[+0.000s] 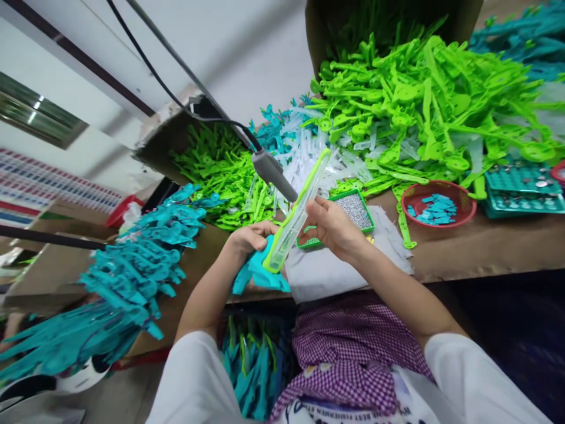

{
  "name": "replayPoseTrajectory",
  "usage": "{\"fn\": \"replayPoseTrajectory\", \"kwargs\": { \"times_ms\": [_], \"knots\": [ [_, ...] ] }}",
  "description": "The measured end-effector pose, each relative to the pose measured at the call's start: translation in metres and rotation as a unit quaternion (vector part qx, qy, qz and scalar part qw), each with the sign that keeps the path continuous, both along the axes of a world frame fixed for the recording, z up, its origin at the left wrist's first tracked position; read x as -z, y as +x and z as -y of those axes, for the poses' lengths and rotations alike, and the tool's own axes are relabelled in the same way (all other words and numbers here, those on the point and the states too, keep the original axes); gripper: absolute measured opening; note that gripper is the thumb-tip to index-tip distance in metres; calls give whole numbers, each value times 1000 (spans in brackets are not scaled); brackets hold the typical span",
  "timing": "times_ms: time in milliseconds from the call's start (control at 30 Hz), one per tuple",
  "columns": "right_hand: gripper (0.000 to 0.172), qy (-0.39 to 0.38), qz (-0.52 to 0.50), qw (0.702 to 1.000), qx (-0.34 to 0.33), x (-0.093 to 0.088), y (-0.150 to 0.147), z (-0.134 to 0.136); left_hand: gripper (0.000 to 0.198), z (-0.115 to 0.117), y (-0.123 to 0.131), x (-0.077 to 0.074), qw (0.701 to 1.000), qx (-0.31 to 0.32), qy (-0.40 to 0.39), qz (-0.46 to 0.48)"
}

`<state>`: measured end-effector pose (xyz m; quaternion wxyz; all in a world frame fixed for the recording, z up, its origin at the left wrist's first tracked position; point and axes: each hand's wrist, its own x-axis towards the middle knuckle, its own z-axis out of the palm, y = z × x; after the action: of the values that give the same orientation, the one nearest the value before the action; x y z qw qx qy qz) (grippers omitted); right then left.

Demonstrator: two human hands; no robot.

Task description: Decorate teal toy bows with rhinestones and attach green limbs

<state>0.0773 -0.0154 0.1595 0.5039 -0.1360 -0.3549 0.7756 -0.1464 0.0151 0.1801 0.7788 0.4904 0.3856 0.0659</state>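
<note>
Both hands meet near the middle of the head view, over the table's front edge. My left hand (255,237) is closed on a teal plastic part (260,272), which lies under the lower end of a long green part (304,197). A clear plastic strip (289,235) lies along the green part, and the two slant up to the right. My right hand (333,227) pinches the clear strip's side with thumb and fingers. Just behind it is a green basket (369,217) of small metal pieces. A white cloth (326,274) lies below.
Green parts (432,106) are heaped at the back right, with clear strips (309,147) beside them. Teal parts (136,265) are stacked at left. A grey tool (273,174) hangs centrally. A red bowl (470,213) and a teal tray (525,206) stand at right.
</note>
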Motion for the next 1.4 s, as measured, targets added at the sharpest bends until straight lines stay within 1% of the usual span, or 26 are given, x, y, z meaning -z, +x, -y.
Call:
{"fn": "replayPoseTrajectory", "kwargs": {
  "times_ms": [133, 200, 267, 333, 433, 533, 600, 667, 700, 733, 767, 800, 867, 900, 933, 967, 1000, 1033, 1100, 1133, 1200, 1233, 1300, 1333, 1367, 1400],
  "knots": [
    [51, -8, 1, 1000, 6, -1, 1, 2, 55, -2, -4, 3, 999, -15, 19, -33],
    [49, -15, 6, 1000, 7, 7, 7, 5, 54, 1, 1, 7, 999, -7, 17, -43],
    [45, -25, 16, 999, 15, 22, 17, 10, 50, 3, 14, 15, 999, 25, 8, -45],
    [42, -48, 39, 998, 33, 46, 32, 18, 46, 4, 33, 32, 996, 74, 1, -50],
    [39, -108, 106, 985, 81, 89, 58, 33, 40, 1, 64, 69, 989, 131, 5, -74],
    [36, -165, 189, 957, 146, 133, 76, 49, 37, -1, 89, 111, 981, 166, -6, -96],
    [38, -198, 231, 935, 182, 158, 83, 55, 37, -2, 100, 131, 976, 190, 1, -110],
    [44, -204, 271, 915, 218, 175, 88, 56, 36, -5, 108, 144, 970, 206, 34, -125],
    [46, -193, 306, 902, 235, 181, 91, 55, 36, -7, 111, 148, 967, 211, 53, -133],
    [47, -171, 359, 884, 245, 184, 94, 53, 36, -10, 114, 151, 964, 213, 72, -142],
    [47, -140, 430, 856, 250, 185, 98, 50, 35, -13, 116, 153, 960, 214, 93, -153],
    [46, -105, 513, 815, 247, 185, 102, 47, 34, -16, 118, 154, 956, 214, 117, -165],
    [47, -43, 668, 704, 238, 178, 110, 44, 31, -19, 120, 155, 946, 214, 166, -181],
    [46, -19, 720, 649, 245, 172, 112, 43, 30, -19, 120, 156, 941, 213, 189, -184],
    [44, 1, 750, 608, 263, 165, 114, 44, 30, -17, 119, 156, 937, 211, 209, -184],
    [42, 21, 757, 586, 287, 156, 113, 44, 32, -14, 118, 156, 934, 207, 228, -183],
    [40, 44, 746, 585, 314, 145, 110, 44, 34, -10, 117, 156, 930, 198, 247, -184],
    [38, 72, 720, 600, 341, 134, 105, 43, 36, -5, 116, 156, 927, 182, 269, -189],
    [34, 134, 640, 657, 376, 109, 89, 32, 37, 4, 114, 156, 917, 134, 318, -198],
    [32, 161, 596, 685, 386, 97, 77, 21, 37, 8, 113, 157, 913, 111, 340, -198],
    [31, 202, 524, 726, 397, 77, 51, -12, 35, 12, 113, 161, 908, 82, 365, -188],
    [34, 220, 495, 732, 413, 69, 38, -35, 34, 13, 113, 163, 910, 76, 364, -182],
    [52, 267, 455, 732, 431, 59, 10, -86, 34, 13, 113, 169, 919, 60, 348, -174],
    [60, 295, 448, 727, 428, 56, -4, -113, 35, 12, 113, 171, 924, 49, 336, -173],
    [64, 318, 446, 725, 417, 54, -17, -137, 36, 11, 113, 174, 930, 40, 323, -171],
    [64, 338, 444, 728, 399, 53, -30, -159, 37, 10, 113, 177, 935, 34, 311, -168]
  ]
}}
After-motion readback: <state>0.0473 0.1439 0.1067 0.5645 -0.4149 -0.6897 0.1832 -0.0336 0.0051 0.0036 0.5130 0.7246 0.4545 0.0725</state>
